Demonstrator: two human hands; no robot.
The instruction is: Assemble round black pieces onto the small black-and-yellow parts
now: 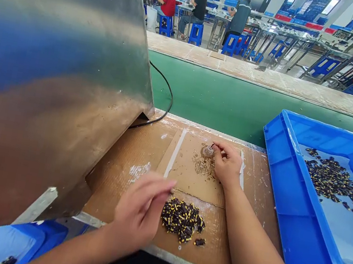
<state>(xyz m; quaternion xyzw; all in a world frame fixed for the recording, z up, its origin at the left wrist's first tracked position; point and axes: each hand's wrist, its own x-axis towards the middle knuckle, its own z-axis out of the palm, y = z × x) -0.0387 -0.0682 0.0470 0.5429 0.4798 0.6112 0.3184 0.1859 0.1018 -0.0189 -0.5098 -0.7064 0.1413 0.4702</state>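
Note:
A heap of several small black-and-yellow parts [182,219] lies on the cardboard-covered bench [143,167] near its front edge. My left hand [140,210] hovers just left of the heap, fingers pinched together and blurred by motion. My right hand [226,162] rests farther back on the cardboard, fingertips pinched on a small part at a clear round fixture [208,151]. One stray part [200,242] lies beside the heap.
A large steel machine housing [51,64] fills the left, with a black cable [164,102] behind it. A blue tray [290,202] with several more parts stands at right. A green conveyor belt [236,101] runs behind. Other people sit at far tables.

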